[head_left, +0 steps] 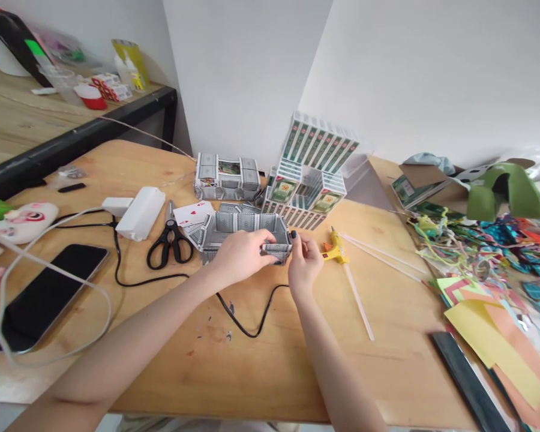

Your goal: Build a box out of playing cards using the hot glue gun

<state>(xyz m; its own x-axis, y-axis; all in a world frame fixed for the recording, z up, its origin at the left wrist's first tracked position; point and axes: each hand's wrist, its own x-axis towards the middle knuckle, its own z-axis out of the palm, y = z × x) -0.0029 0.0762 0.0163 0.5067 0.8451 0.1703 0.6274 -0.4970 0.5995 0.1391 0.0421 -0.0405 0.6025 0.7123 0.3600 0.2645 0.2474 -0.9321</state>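
An open-topped box made of grey patterned playing cards [222, 223] stands on the wooden table. My left hand [245, 253] reaches over its front wall near the right corner, thumb and fingers closed on the card wall. At the box's right end is my right hand [305, 258], its thumb and fingertips pressed together beside the corner; whatever they pinch is too small to name. A yellow glue gun [337, 249] lies just right of that hand. Behind the box sits a similar card-built piece [227, 178], next to stacked green-and-white card packs [317, 144].
Black scissors [168, 239], loose cards [192, 212] and a white adapter [140, 213] lie left of the box. A black cable [252, 335] loops in front. Further left is a phone [49, 294]; glue sticks [360, 303], coloured paper [495, 342] and threads lie to the right.
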